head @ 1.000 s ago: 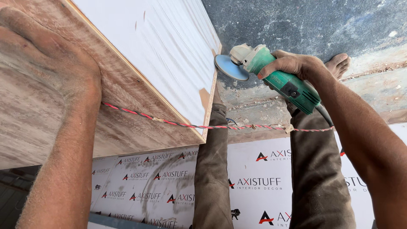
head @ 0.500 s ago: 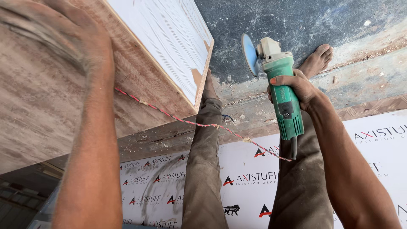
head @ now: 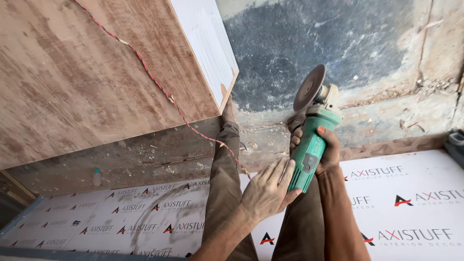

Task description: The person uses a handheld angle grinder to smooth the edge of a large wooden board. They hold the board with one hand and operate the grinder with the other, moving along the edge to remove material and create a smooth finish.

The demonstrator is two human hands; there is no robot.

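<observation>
Head view | gripping green-bodied angle grinder [head: 309,154] in right hand [head: 328,152] | left hand [head: 267,191], fingers apart, touching its base | disc off brown plywood panel [head: 87,82], cutting not underway

A rough, dark-stained plaster wall [head: 328,43] fills the upper right of the frame, its base crumbling into a dusty concrete floor strip [head: 386,121]. White protective sheets [head: 415,208] with red and black printing cover the floor across the bottom. A brown plywood panel [head: 82,82] with a white laminate face [head: 208,43] leans at upper left. A small bottle [head: 97,177] stands at lower left, in even daylight
</observation>
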